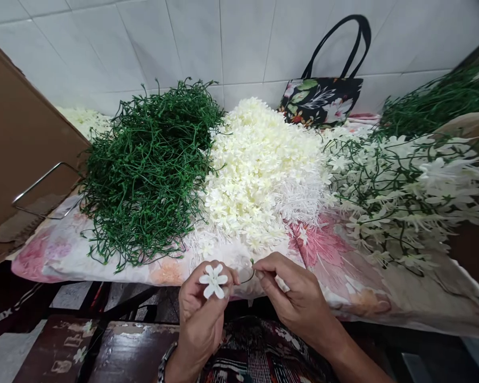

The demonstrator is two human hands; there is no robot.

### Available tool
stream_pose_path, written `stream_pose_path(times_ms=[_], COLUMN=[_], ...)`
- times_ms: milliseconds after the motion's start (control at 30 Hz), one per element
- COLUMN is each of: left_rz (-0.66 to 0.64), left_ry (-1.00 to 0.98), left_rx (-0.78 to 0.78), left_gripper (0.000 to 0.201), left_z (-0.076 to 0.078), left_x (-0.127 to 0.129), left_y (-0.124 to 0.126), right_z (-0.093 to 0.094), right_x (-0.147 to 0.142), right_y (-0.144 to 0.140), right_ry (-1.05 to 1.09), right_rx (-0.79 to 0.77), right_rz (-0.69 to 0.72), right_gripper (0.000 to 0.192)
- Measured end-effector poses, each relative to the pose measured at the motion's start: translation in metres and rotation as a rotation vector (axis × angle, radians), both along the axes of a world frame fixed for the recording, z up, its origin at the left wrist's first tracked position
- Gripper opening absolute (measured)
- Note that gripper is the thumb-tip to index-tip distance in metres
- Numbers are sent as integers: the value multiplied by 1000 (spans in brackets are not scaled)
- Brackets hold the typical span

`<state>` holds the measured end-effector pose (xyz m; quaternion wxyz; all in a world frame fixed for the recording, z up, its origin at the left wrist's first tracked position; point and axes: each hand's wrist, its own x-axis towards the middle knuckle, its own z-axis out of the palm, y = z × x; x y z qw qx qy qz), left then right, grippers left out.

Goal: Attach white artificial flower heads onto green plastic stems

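My left hand point(201, 314) pinches a small white artificial flower point(213, 280) between thumb and fingers, petals facing me. My right hand point(297, 295) grips a thin green plastic stem point(248, 270) by its end, the tip close to the flower, just right of it. Both hands are held low in front of the table edge. Behind them lie a heap of green stems point(149, 165) on the left, a heap of loose white flowers point(259, 170) in the middle, and finished flowered sprigs point(403, 186) on the right.
A floral cloth point(323, 244) covers the table. A dark floral handbag point(323, 98) leans on the tiled wall at the back. A brown cardboard box point(19, 138) with a metal handle stands left. More green stems point(439, 98) pile up at the far right.
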<state>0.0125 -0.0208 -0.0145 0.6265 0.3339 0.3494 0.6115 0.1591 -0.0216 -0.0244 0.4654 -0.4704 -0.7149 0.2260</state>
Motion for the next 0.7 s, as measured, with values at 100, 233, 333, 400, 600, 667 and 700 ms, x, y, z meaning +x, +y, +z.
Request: stream_pose_path(times_ms=[100,233,333,400,600,667,700], left_rz=[-11,7,-84,-107,-101,-165,-169], left_ry=[-18,3,68,140,418,459,469], left_rx=[5,69,105,129,28,-32,-51], left_gripper=[14,13,11,10,14,17,18], left_z=[-5,-7,-11,-15,-19,-18,-17], left_x=[-1,0,-2,-4,-8,-8,-8], left_y=[0,-1,-5,-7,-2,1,2], right_z=[-1,-3,-4,-3,-7,-9,-9], right_x=[0,-2,-5,-7,-16,-19,-20], right_y=[0,-1,-2,-2,1,4,5], right_ry=[-54,-39,18,13,-98,-161,-204], right_rx=[61,-49,-90,-39,210,281,316], right_rz=[25,12,17,-8,68,124,154], right_gripper=[16,15,10,13,31,35,35])
